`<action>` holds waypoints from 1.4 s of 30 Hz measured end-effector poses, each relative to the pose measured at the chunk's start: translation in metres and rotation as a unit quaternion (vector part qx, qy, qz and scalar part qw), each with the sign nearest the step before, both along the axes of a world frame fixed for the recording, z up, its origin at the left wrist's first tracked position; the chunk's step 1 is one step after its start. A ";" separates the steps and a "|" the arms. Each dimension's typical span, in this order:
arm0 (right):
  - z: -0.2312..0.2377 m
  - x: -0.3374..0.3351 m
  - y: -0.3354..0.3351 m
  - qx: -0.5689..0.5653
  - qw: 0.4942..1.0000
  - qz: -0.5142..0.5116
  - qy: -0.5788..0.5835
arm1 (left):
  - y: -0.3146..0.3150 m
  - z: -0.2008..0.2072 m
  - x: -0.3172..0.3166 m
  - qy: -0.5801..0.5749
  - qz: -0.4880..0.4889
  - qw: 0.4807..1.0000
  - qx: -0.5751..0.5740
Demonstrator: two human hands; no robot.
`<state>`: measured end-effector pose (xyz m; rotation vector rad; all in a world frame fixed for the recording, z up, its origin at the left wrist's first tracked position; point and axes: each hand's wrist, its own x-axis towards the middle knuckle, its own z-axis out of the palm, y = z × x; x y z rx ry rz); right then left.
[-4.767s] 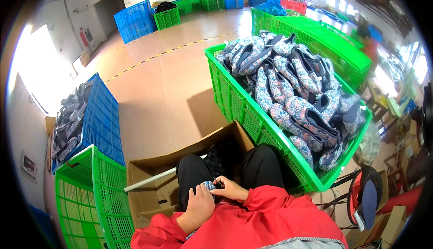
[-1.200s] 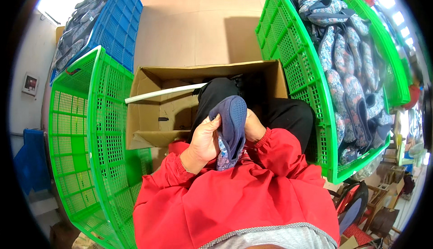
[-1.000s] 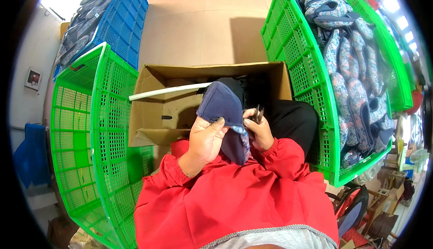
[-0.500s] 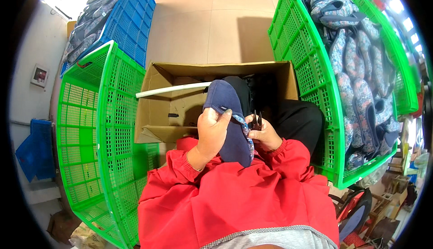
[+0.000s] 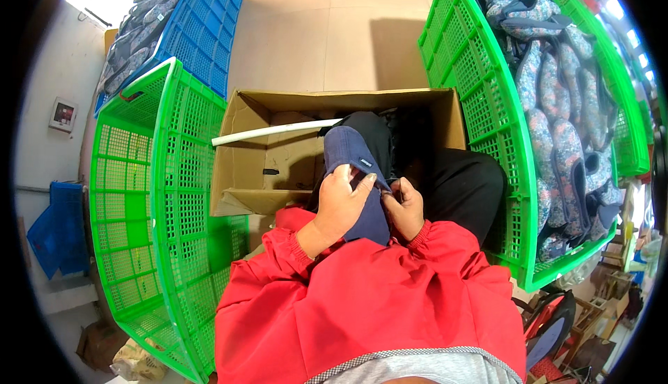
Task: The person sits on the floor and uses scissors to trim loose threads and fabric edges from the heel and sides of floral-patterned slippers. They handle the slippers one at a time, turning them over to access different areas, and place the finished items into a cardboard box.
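Observation:
A navy slipper [image 5: 345, 146] with a small dark label at its opening lies over my lap, its toe pointing away from me. My left hand [image 5: 339, 203] is closed on it, with the fingers tucked at the opening and the thumb on the edge near the label. At the slipper's right edge, my right hand [image 5: 407, 210] is closed around a small pair of dark snips [image 5: 397, 187]. Only a bit of the snips shows between the fingers, and their blades are mostly hidden.
Between my legs and the floor stands an open cardboard box [image 5: 240, 196], a white tube [image 5: 275, 132] lying across it. Green crates [image 5: 163, 231] flank me on the left, a blue crate [image 5: 205, 29] beyond. Floral slippers [image 5: 550, 91] fill the green crate [image 5: 473, 98] at right.
The slipper has turned, so its patterned side at the right no longer shows and its label faces up more. My right hand has rotated inward, and the snips' upright tips have gone from sight.

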<state>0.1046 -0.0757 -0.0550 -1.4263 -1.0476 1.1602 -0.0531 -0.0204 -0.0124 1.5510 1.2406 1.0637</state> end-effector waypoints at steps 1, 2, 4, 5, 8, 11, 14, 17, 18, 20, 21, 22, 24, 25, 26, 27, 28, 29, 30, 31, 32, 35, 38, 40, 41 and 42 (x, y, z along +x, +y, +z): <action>-0.003 0.001 0.001 0.018 0.999 0.001 -0.029 | 0.001 -0.003 -0.003 0.046 -0.021 0.998 0.022; -0.005 0.002 0.001 0.035 0.998 0.002 -0.059 | -0.001 -0.005 -0.008 0.058 -0.045 0.997 0.017; -0.012 0.004 0.001 0.035 0.997 0.003 -0.063 | -0.007 0.012 -0.013 -0.013 -0.043 0.998 -0.043; -0.013 0.004 0.001 0.034 0.997 0.003 -0.064 | -0.010 0.022 -0.016 -0.048 -0.042 0.995 -0.073; -0.012 0.001 0.003 0.024 0.999 -0.008 -0.040 | -0.009 0.025 -0.033 0.097 0.017 0.988 0.118; -0.013 0.001 0.003 0.015 0.999 0.000 -0.049 | 0.003 0.033 -0.032 0.189 0.123 0.935 0.273; -0.013 0.002 0.003 0.012 0.999 0.001 -0.045 | 0.013 0.029 -0.031 0.212 0.156 0.906 0.333; -0.011 0.002 0.004 0.022 0.999 0.001 -0.048 | 0.015 0.017 -0.034 0.172 0.116 0.931 0.302; -0.012 0.004 0.004 0.015 0.998 0.013 -0.057 | 0.016 0.017 -0.033 0.166 0.114 0.929 0.310; -0.018 0.012 0.007 0.000 0.997 0.036 -0.074 | 0.019 0.020 -0.027 0.153 0.109 0.926 0.328; -0.020 0.015 0.009 -0.002 0.998 0.038 -0.054 | 0.019 0.021 -0.025 0.151 0.107 0.927 0.326; -0.023 0.018 0.011 -0.004 0.999 0.038 -0.034 | 0.019 0.023 -0.023 0.149 0.104 0.929 0.324; -0.018 0.029 0.015 0.018 0.996 0.036 -0.075 | 0.020 0.026 -0.021 0.148 0.100 0.928 0.326; -0.011 0.034 0.019 0.081 0.983 0.023 -0.165 | 0.021 0.026 -0.020 0.148 0.098 0.927 0.329; -0.001 0.039 0.019 0.029 0.987 0.023 -0.159 | 0.022 0.026 -0.019 0.149 0.096 0.926 0.333; 0.019 0.042 0.021 -0.022 0.988 0.023 -0.152 | 0.021 0.027 -0.019 0.151 0.094 0.925 0.336; 0.026 0.046 0.024 -0.028 0.986 0.030 -0.160 | 0.021 0.028 -0.017 0.153 0.091 0.923 0.340; 0.036 0.049 0.026 -0.018 0.984 0.042 -0.170 | 0.021 0.029 -0.016 0.154 0.088 0.922 0.345; 0.049 0.049 0.027 0.003 0.988 0.047 -0.148 | 0.021 0.030 -0.014 0.155 0.086 0.920 0.348; 0.061 0.046 0.029 0.025 0.990 0.053 -0.125 | 0.021 0.031 -0.013 0.157 0.086 0.919 0.352; 0.071 0.043 0.029 0.049 0.990 0.063 -0.115 | 0.021 0.031 -0.012 0.159 0.085 0.917 0.356; 0.073 0.031 0.033 0.135 0.983 0.080 -0.092 | 0.022 0.034 -0.007 0.158 0.075 0.913 0.368; 0.091 0.026 0.041 0.136 0.975 0.119 -0.132 | 0.022 0.038 -0.004 0.158 0.070 0.907 0.385; 0.102 0.026 0.047 0.166 0.954 0.125 -0.217 | 0.022 0.040 -0.003 0.162 0.069 0.906 0.385; 0.106 0.026 0.049 0.169 0.950 0.129 -0.229 | 0.022 0.041 -0.003 0.164 0.069 0.906 0.385; 0.109 0.026 0.051 0.171 0.946 0.134 -0.242 | 0.022 0.041 -0.002 0.162 0.067 0.905 0.387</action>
